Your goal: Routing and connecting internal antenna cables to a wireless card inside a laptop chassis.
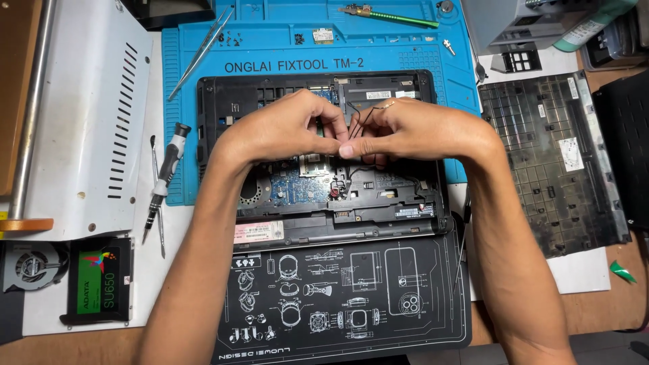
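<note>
Thin black wires [360,122], running upward from pinched fingertips; left hand [284,128] and right hand [419,128] meet, both closed on them, above opened laptop [223,101].

Matt black plastic laptop chassis [223,108], blue rubbery mat [284,40]

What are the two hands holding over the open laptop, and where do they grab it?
Both the left hand and the right hand pinch thin black wires at their fingertips, above the opened laptop. Exactly where along the wires cannot be told.
</note>
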